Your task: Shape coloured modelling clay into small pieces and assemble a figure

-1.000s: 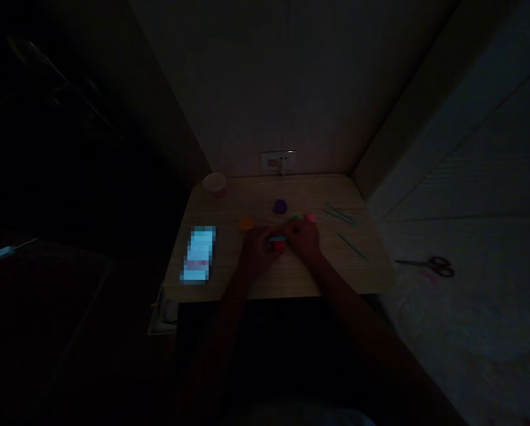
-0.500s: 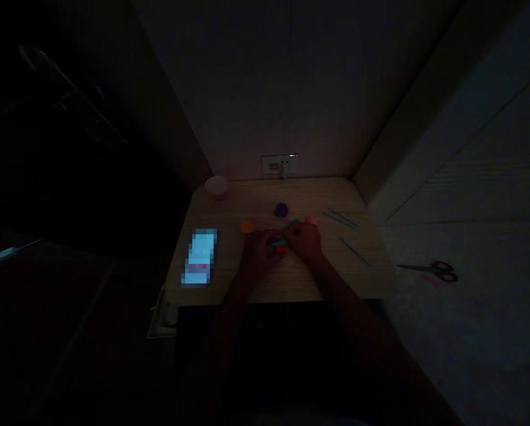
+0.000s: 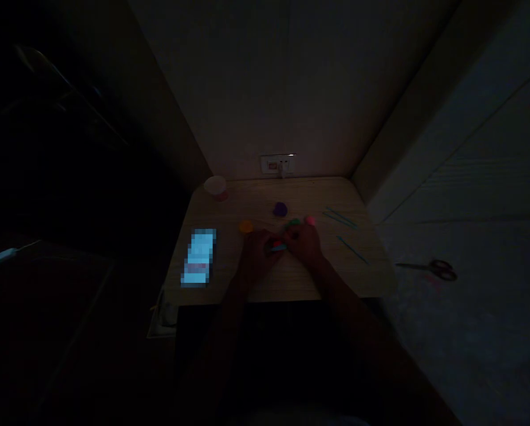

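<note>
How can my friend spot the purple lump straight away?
Find the table below the wall socket. Past the left hand and right hand, toward the socket, lies the lump. It's purple, darker than the orange piece, green piece and pink piece nearby.

The fingers of the bare left hand [image 3: 256, 253] and bare right hand [image 3: 304, 240] are hiding much of the small red and light-blue piece [image 3: 278, 247], so its shape is escaping me. Coarse blocks are blurring the glowing pale-blue rectangular phone screen [image 3: 199, 257]. Darkness is masking the faint pink scrap [image 3: 434, 281] beside the dark-handled metal scissors [image 3: 430, 268].
</note>
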Tool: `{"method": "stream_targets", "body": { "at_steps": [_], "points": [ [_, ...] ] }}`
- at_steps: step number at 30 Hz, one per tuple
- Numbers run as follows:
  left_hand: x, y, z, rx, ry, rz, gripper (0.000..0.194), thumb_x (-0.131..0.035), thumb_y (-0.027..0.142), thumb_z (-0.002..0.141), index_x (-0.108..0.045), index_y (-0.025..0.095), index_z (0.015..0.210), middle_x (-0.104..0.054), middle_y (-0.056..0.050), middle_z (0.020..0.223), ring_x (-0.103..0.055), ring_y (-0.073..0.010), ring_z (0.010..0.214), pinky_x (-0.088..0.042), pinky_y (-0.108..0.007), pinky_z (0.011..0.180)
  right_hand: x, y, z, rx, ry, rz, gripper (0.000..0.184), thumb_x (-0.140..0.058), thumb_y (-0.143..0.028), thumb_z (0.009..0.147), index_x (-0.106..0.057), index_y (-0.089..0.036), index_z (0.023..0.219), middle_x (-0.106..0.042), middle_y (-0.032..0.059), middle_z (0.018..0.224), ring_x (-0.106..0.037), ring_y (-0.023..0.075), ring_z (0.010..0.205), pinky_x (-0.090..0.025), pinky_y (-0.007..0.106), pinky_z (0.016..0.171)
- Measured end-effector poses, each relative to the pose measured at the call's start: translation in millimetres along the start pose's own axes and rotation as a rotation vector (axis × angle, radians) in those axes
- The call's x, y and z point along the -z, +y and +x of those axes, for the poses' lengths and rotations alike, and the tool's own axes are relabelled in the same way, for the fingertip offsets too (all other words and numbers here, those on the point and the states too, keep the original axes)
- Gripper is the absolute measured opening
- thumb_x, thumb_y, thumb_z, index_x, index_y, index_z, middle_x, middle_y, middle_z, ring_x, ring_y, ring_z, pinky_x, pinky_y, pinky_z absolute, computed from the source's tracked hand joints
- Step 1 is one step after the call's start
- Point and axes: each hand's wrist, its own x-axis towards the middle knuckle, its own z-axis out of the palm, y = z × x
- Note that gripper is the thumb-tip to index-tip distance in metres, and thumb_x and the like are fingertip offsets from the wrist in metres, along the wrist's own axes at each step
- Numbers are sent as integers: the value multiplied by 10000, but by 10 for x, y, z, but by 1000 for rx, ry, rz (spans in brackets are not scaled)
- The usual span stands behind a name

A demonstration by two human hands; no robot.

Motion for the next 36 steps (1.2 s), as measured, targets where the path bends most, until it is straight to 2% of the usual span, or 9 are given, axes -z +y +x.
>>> {"method": "stream_targets", "body": {
  "at_steps": [4,10,19,24,27,30,33,36],
  "points": [
    [1,7,0,-1,3,2,279,-821,203,790,-688,215,1035,-751,-52,1033,-680,-271,1021,-494,-464,988,-13,10,13,-42,82,55,398,-609,-255,866,-483,-226,489,-565,-35,504,-513,128,512,-472,329,847],
    [2,12,1,10,-17,17,262,-810,218,800,-689,214,1032,-756,-62,1034,-680,-278,1025,-496,-469,989,-39,-55,-8,-81,39,-69,283,-651,-258,840,-598,-226,564,-642,0,581,-556,164,571,-413,290,658],
    [-3,12,-14,-9,-8,23,333,-819,212,793,-697,216,1103,-759,-62,1094,-670,-288,1058,-470,-487,1025,-24,-31,14,-95,85,-17,354,-605,-256,857,-520,-229,514,-597,-10,538,-529,148,548,-440,290,709],
    [8,28,-15,5,-28,21,333,-824,217,791,-696,227,1098,-764,-54,1091,-672,-286,1071,-476,-487,1031,-47,-57,12,-124,74,-59,295,-623,-285,811,-539,-238,533,-601,2,560,-510,162,560,-392,288,641],
    [-8,3,-21,6,-12,17,333,-821,225,794,-702,232,1104,-762,-58,1094,-677,-288,1082,-484,-501,1043,-38,-51,6,-127,126,52,314,-594,-306,803,-485,-244,515,-539,-14,525,-470,158,537,-366,295,616],
    [-40,-46,-33,32,47,-42,328,-829,201,772,-710,233,1076,-759,-59,1089,-690,-283,1077,-511,-500,1038,-11,-25,0,-121,201,193,404,-537,-381,859,-409,-252,498,-452,-37,490,-429,150,526,-406,301,662],
    [-46,-60,-41,65,75,-143,292,-801,171,787,-705,226,1058,-755,-61,1092,-702,-262,1048,-557,-454,982,2,-2,-8,-118,238,274,465,-512,-451,893,-374,-256,494,-405,-50,480,-401,144,526,-446,314,717],
    [-19,-27,-40,80,71,-208,256,-759,162,827,-684,213,1066,-749,-58,1068,-708,-234,997,-576,-403,928,-14,11,-21,-89,234,310,459,-539,-459,883,-406,-248,498,-418,-57,489,-406,133,519,-469,337,800]
  ]
}}
